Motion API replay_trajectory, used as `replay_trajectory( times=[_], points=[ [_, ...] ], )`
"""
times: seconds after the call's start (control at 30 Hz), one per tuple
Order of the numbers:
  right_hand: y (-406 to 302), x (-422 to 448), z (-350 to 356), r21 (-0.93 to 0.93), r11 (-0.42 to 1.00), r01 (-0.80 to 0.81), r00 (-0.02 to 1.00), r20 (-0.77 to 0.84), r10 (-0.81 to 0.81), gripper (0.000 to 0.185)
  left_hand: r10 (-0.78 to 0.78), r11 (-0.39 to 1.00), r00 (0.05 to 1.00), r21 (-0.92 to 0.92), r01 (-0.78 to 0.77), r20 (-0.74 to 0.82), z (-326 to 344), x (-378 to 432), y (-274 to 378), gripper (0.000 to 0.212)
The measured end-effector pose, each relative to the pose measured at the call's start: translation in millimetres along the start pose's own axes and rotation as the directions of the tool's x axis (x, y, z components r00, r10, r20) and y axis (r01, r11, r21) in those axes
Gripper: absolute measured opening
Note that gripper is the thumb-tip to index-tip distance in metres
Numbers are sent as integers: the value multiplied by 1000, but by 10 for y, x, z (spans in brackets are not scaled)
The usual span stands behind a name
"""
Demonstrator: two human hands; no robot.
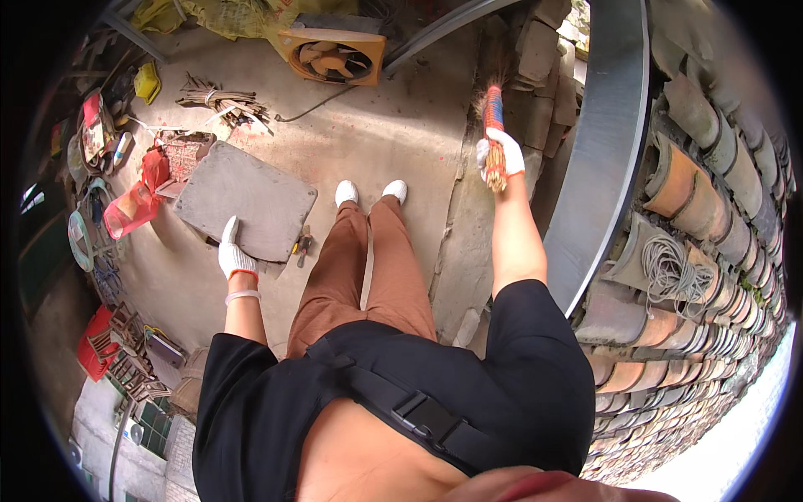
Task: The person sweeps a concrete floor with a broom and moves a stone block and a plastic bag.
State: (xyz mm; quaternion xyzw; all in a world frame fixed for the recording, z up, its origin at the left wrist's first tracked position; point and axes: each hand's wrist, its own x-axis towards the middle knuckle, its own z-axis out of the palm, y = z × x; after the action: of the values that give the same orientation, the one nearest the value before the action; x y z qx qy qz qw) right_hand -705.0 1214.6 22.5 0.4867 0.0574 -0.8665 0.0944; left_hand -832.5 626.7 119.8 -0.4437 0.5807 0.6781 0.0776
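My left hand [237, 254], in a white knit glove with an orange cuff, grips the near edge of a flat grey board [248, 201]. The thumb lies on top; the fingers are hidden beneath it. Held out to the right, my right hand [504, 154] in a white glove is closed around a short hand broom [494, 116]. The broom is bound with red and blue cord, and its bristles point away from me beside stacked roof tiles [542, 69]. Just right of the board, a small tool with a dark handle [304, 245] lies on the concrete floor [401, 132].
An orange-framed fan [335, 58] stands ahead, near a tied bundle of sticks [219, 100]. At left are a red plastic bag [135, 204], a yellow container [147, 83] and wooden chairs [128, 354]. A metal beam [602, 144] separates me from a tiled roof [696, 182] with coiled cord [671, 270].
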Motion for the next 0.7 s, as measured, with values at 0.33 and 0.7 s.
replay_trajectory(
  times=[0.33, 0.7],
  points=[
    [334, -709, -136, -111, 988, 107, 993, 71, -99, 90, 46, 999, 994, 32, -43, -98, -95, -249, -12, 38],
    [2128, -200, 357, -464, 870, 165, 958, -133, -253, 108, 13, 999, 999, -44, -15, -34, 152, -335, 92, 41]
  ],
)
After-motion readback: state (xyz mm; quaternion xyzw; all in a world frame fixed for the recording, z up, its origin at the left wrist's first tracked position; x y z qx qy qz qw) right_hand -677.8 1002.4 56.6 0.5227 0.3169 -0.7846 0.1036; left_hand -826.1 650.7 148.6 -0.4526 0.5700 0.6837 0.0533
